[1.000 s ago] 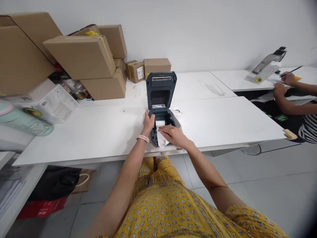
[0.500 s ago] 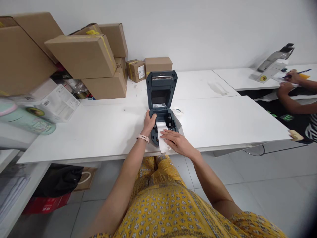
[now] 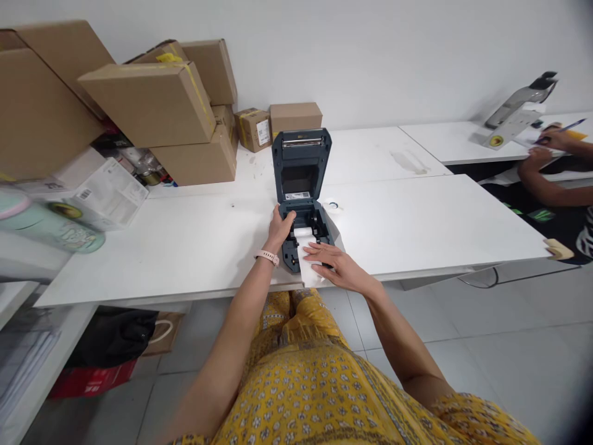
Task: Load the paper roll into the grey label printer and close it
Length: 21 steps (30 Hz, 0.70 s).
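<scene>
A dark grey label printer (image 3: pixel 302 164) stands at the table's front edge with its lid raised. Inside lies a white paper roll (image 3: pixel 303 232), and its paper strip (image 3: pixel 309 267) runs out over the front toward me. My left hand (image 3: pixel 280 227) is wrapped round the printer's left side, thumb over the inner rim. Flat on the strip lie the stretched fingers of my right hand (image 3: pixel 334 264), which partly cover the paper and the printer's front right.
Cardboard boxes (image 3: pixel 148 105) are stacked at the back left, beside a mint bottle (image 3: pixel 50 225). Two smaller boxes (image 3: pixel 295 117) stand behind the printer. On the right, another person's hand (image 3: pixel 553 139) holds a pen near a grey bottle (image 3: pixel 521 102).
My right hand's fingers have spread slightly and shifted a little to the right on the paper strip. My left hand keeps its hold on the printer.
</scene>
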Available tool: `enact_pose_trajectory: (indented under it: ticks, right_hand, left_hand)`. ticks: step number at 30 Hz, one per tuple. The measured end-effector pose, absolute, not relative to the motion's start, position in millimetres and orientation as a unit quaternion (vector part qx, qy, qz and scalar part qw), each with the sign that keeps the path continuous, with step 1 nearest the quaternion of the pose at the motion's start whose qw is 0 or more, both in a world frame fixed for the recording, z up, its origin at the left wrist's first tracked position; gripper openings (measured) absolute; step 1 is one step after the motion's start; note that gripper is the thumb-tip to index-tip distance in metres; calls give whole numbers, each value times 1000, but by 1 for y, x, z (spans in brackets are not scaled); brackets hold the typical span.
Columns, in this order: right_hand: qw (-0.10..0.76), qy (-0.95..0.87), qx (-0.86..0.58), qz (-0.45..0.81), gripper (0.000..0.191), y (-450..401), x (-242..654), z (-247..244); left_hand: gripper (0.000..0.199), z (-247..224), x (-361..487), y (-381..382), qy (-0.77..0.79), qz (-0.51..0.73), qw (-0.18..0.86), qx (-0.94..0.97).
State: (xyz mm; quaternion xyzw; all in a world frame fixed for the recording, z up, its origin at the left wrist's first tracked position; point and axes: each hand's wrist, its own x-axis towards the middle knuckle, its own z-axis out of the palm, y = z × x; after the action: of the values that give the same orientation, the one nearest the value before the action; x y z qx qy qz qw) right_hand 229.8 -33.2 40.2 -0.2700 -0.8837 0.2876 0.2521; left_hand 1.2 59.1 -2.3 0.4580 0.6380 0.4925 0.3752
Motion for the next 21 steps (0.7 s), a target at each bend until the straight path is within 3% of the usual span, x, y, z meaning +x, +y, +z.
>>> enact_pose_trajectory:
  ticks: [7, 12, 16, 19, 21]
  right_hand:
    - [257, -883, -259, 296, 31, -31, 232, 36]
    - [262, -874, -256, 321, 29, -32, 234, 41]
    - [405, -811, -310, 287, 29, -7, 243, 75]
    - [532, -745, -372, 152, 45, 46, 241, 120]
    - [539, -745, -375, 117, 59, 94, 231, 150]
  left_hand:
    - [69, 8, 2, 56, 650, 462, 385, 464]
    - [89, 25, 10, 35, 672, 429, 235, 557]
    - [92, 28, 27, -20, 611, 403, 167, 661]
    - [74, 20, 44, -78, 574, 377, 178, 705]
    - [60, 13, 54, -113, 540, 356, 198, 736]
